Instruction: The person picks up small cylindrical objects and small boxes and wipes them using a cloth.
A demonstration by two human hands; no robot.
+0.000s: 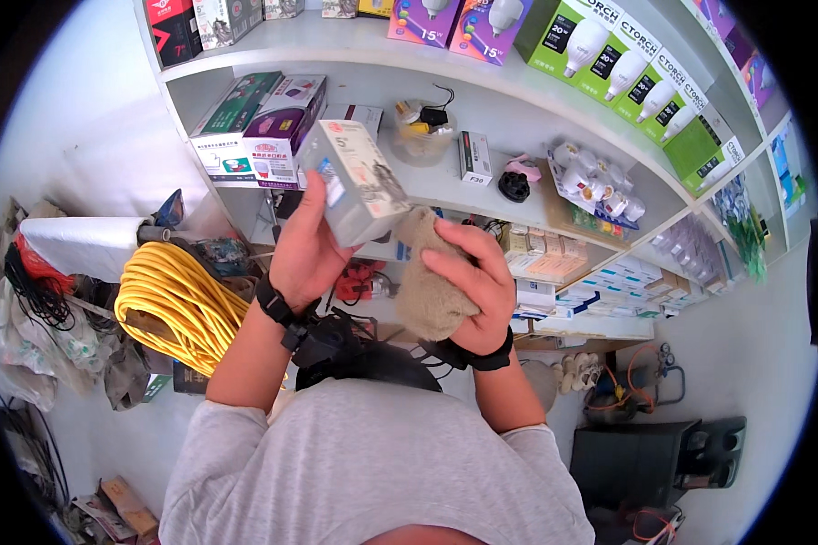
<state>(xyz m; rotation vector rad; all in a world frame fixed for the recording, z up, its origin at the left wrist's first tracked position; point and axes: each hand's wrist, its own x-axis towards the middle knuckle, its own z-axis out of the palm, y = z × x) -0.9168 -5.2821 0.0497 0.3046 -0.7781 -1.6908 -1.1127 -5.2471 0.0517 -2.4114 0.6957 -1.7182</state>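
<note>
My left hand (307,243) grips a small grey-white cardboard box (353,180) with a dark picture on its side, held up tilted in front of the shelves. In my right hand (478,289) is a brown cloth (430,283), bunched under the fingers. The cloth's upper end comes right up to the box's lower right corner; whether it presses on the box I cannot tell. Fingers of the left hand behind the box are hidden. Black straps circle both wrists.
White shelves (245,60) span the far side, holding green bulb boxes (627,82), purple boxes (471,27), a clear plastic tub (424,136) and a small white box (474,157). A coil of yellow hose or cable (177,304) lies at left. A black chair (632,461) stands lower right.
</note>
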